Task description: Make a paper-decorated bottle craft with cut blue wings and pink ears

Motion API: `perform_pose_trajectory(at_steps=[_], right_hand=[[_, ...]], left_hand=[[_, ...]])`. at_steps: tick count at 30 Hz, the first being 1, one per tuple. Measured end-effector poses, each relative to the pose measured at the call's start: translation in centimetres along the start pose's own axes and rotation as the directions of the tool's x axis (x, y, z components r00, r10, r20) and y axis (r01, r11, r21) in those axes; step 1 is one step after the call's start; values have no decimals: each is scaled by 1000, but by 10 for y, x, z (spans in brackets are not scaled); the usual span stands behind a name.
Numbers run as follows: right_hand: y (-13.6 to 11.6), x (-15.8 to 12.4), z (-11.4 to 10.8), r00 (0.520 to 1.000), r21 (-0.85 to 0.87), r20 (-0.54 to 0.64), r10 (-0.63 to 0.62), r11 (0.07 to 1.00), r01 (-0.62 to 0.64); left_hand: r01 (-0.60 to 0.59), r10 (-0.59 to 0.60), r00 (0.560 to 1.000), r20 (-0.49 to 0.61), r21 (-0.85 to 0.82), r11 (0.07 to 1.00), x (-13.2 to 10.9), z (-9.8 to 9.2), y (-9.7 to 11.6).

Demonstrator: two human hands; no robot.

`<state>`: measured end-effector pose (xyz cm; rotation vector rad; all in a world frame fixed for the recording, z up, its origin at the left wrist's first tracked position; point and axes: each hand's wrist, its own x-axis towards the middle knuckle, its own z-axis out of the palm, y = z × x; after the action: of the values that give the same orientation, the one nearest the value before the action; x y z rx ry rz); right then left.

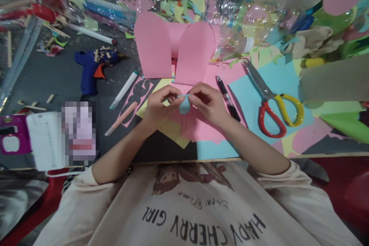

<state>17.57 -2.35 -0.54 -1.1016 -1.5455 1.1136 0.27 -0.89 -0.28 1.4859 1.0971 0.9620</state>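
Note:
Between both hands is a small light-blue piece of paper [184,107], its upper edge pinched from either side. My left hand [161,103] grips its left end with thumb and forefinger. On the right end, the fingertips of my right hand [208,102] are closed. Under the hands lie a pink sheet [198,128] and a yellow sheet [175,132]. Just beyond them stands a pink paper shape [193,54] with two rounded panels. A black pen [227,98] rests by my right hand, and a pink cut-out strip [140,96] is left of my left hand.
Scissors with red and yellow handles [269,103] lie open on blue paper [242,88] at right. A blue glue gun [92,69] and a teal-tipped marker [123,90] are at left. Plastic bottles [230,42] and paper scraps crowd the back.

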Motion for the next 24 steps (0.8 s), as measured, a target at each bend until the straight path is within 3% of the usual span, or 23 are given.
perform_pose_trajectory(at_steps=[5, 17, 24], right_hand=[[0, -1, 1, 1000, -26, 10, -8, 1000, 8], [-1, 0, 2, 992, 67, 2, 125, 990, -125], [-4, 0, 3, 976, 222, -47, 214, 955, -199]], left_hand=[[-50, 49, 999, 15, 98, 994, -1, 0, 0], [46, -46, 999, -9, 11, 999, 0, 1, 2], [4, -4, 1000, -1, -13, 1000, -1, -1, 5]])
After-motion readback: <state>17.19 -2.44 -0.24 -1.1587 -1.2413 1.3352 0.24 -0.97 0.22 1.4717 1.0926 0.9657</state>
